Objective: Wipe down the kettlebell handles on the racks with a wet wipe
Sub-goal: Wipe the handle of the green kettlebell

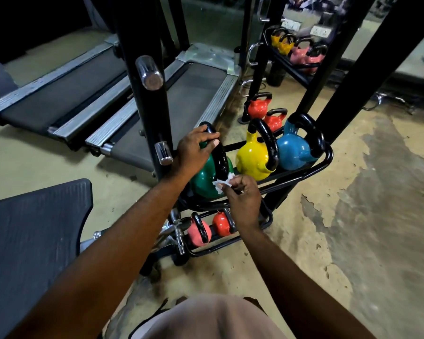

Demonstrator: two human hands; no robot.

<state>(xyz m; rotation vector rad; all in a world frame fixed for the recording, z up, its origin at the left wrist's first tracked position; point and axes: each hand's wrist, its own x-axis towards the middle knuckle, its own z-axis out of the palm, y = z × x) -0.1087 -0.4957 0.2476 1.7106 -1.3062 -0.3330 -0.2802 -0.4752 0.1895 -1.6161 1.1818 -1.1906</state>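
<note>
Now fingers [240, 182] pinch wipe [220, 185] at handle [220, 159].

Dim indoor light, deep shadow upper left, glossy glare on the yellow kettlebell [251, 159], wide-angle bending at edges, slightly soft detail

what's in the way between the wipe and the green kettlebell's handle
Nothing visible. The right hand pinches the wet wipe right at the lower end of the black handle of the green kettlebell. The left hand grips the handle's top, clear of the wipe.
</note>
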